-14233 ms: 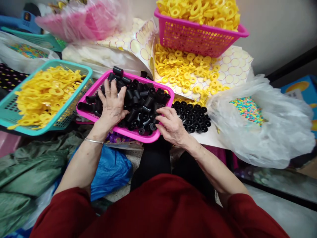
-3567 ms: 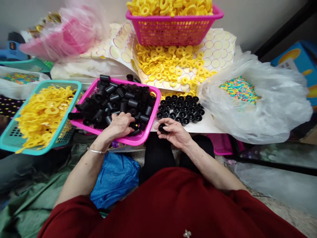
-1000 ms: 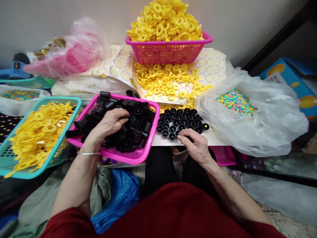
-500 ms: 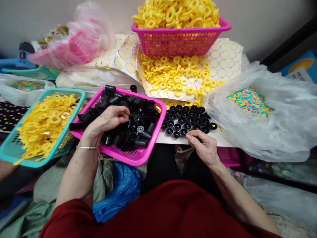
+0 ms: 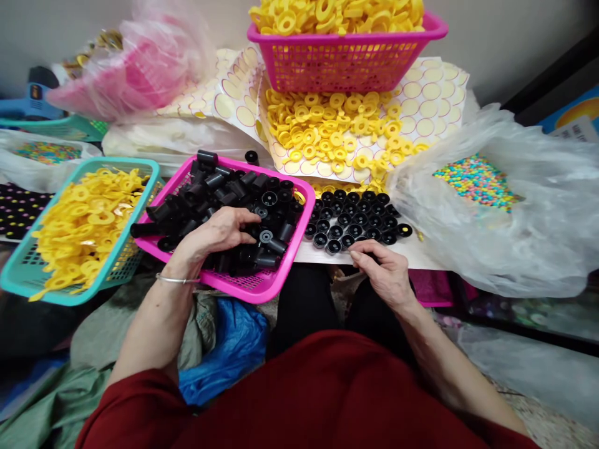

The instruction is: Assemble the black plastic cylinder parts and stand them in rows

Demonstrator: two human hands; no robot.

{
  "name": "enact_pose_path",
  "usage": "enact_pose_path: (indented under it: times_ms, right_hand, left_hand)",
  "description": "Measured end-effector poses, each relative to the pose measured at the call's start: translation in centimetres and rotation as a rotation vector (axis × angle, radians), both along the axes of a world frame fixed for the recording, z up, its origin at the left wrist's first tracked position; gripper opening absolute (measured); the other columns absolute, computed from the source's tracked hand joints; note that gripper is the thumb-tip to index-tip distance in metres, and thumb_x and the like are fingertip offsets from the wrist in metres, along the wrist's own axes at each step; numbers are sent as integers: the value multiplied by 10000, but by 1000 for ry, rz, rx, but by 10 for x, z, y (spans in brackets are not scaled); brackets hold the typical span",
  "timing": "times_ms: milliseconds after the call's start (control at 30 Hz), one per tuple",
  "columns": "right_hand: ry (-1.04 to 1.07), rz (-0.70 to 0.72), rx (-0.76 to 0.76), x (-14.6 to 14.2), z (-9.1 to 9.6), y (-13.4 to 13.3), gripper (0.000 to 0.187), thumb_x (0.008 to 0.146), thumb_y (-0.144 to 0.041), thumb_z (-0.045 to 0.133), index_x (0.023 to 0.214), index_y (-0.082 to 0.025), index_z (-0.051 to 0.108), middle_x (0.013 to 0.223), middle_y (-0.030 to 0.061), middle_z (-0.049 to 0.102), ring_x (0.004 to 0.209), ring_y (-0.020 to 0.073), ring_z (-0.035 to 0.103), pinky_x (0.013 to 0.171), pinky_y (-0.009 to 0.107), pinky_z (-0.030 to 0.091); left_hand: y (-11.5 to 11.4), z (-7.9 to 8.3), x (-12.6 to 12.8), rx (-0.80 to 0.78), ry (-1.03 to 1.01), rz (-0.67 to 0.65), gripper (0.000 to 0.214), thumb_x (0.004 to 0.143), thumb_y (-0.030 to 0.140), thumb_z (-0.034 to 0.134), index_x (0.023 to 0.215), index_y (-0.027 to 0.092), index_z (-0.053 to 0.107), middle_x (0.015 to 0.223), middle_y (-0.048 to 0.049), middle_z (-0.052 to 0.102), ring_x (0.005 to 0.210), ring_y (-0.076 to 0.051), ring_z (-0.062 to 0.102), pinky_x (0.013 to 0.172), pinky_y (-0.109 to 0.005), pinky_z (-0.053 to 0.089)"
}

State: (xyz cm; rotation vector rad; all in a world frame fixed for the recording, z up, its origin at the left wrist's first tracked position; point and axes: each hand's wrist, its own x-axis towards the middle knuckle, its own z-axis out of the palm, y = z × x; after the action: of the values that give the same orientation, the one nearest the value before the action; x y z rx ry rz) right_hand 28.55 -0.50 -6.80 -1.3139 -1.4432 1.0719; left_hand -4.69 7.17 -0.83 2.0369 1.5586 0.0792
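My left hand [image 5: 222,232] reaches over the pink basket [image 5: 248,292] of black plastic cylinders [image 5: 215,181]. Its thumb and index finger are spread apart among the cylinders, with nothing visibly gripped. To the right, several black cylinders stand upright in close rows on the white tabletop [image 5: 309,255], hollow ends up. At the front edge of these standing cylinders [image 5: 347,242] is my right hand [image 5: 384,268]. Its thumb and index finger are pressed together; whatever they pinch, if anything, is hidden. One standing cylinder [image 5: 404,231] at the right end shows a yellow spot inside.
A turquoise basket [image 5: 79,296] of yellow ring-shaped pieces stands at left. Behind are loose yellow rings [image 5: 327,131] and a raised pink basket [image 5: 337,62] heaped with more. A plastic bag [image 5: 538,218] with colourful beads [image 5: 477,184] lies at right. One cylinder [image 5: 251,157] stands behind the pink basket.
My left hand has moved right and slightly down in the pink basket, its fingers now spread instead of curled. My right hand stays at the standing cylinders with its fingers still pinched.
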Motion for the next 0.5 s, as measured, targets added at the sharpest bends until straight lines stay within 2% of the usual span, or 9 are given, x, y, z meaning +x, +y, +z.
enact_pose_path:
  times_ms: [67, 100, 167, 233, 300, 367, 433, 500]
  right_hand:
    - [11, 38, -33, 2, 0, -1, 174, 800, -340, 697, 907, -203, 686, 929, 37, 672, 892, 186, 628, 827, 330, 505]
    - [20, 74, -63, 3, 1, -2, 224, 787, -322, 703, 977, -207, 677, 958, 35, 666, 907, 185, 625, 835, 329, 505]
    - [41, 167, -141, 5, 2, -5, 357, 784, -292, 688, 1129, -218, 628, 964, 30, 650, 877, 177, 619, 798, 318, 519]
    - [51, 227, -197, 6, 3, -9, 442, 802, -288, 666, 1229, -228, 568, 986, 36, 640, 846, 172, 614, 762, 315, 533]
    - [66, 221, -186, 5, 4, -13, 516, 777, -310, 712, 1258, -237, 540, 1106, 61, 630, 915, 187, 616, 806, 337, 543]
    - [115, 193, -150, 4, 3, -16, 622, 700, -344, 805, 1254, -246, 539, 1220, 80, 605, 1023, 214, 613, 877, 369, 542]
    - [180, 177, -96, 2, 2, -15, 664, 613, -392, 876, 1190, -247, 582, 1263, 91, 599, 1128, 246, 595, 932, 395, 531]
    - [214, 174, -14, 0, 4, -13, 602, 586, -445, 889, 1093, -240, 639, 1261, 98, 614, 1190, 267, 578, 977, 419, 513]
  left_hand:
    - [-1, -1, 1, 8, 14, -23, 441, 582, 305, 671, 999, 183, 746, 857, -31, 712, 779, -205, 627, 722, -278, 478]
    - [-2, 0, 3, 12, 46, -3, 438, 582, 284, 650, 994, 174, 750, 826, -35, 708, 767, -209, 630, 722, -282, 479]
    - [-5, 2, 8, 38, 90, 87, 418, 582, 254, 615, 960, 149, 757, 681, -24, 661, 671, -199, 608, 674, -284, 466]
    - [-9, 5, 10, 93, 8, 222, 375, 574, 251, 627, 904, 133, 760, 580, -1, 599, 589, -174, 566, 620, -277, 447]
    - [-16, 8, 11, 121, -246, 376, 332, 546, 260, 695, 846, 133, 755, 566, 9, 589, 558, -149, 549, 590, -265, 445]
    - [-25, 12, 11, 81, -604, 491, 330, 491, 254, 778, 798, 138, 743, 621, -4, 638, 571, -138, 576, 597, -257, 474]
    - [-34, 16, 12, -7, -908, 530, 356, 425, 214, 838, 758, 143, 734, 692, -30, 692, 597, -142, 620, 618, -258, 514]
    - [-41, 18, 15, -89, -1062, 524, 377, 385, 165, 869, 738, 143, 740, 727, -54, 721, 596, -152, 645, 611, -261, 541]
